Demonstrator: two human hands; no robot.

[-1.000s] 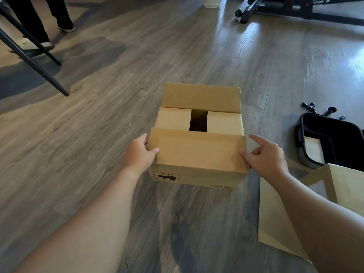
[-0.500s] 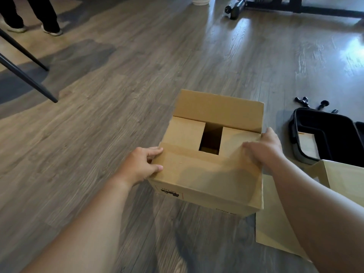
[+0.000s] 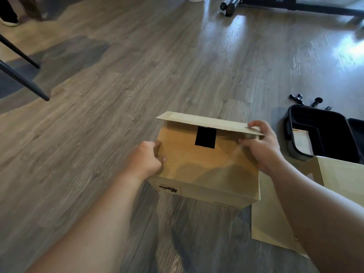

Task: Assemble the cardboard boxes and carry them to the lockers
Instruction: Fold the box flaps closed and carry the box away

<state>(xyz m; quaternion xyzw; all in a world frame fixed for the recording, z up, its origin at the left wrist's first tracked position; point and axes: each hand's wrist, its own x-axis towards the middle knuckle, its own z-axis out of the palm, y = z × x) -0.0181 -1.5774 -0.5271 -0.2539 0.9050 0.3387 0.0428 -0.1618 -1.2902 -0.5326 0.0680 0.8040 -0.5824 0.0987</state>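
Cardboard box [image 3: 204, 164] sits on wood floor [image 3: 118, 95], near flap folded flat, far flap [image 3: 206, 122] partly raised, dark gap between inner flaps. Left hand [image 3: 146, 161] grips box's left edge, fingers curled; right hand [image 3: 260, 146] pinches far flap's right corner. Flat cardboard [image 3: 271, 223] and black case [image 3: 319, 131] lie right of box

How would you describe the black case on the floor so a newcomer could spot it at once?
Start at the cardboard box that both hands hold mid-floor, then look right and slightly farther away. There an open black case lies on the wood floor. It is dark and round-cornered, unlike the tan cardboard pieces beside it.
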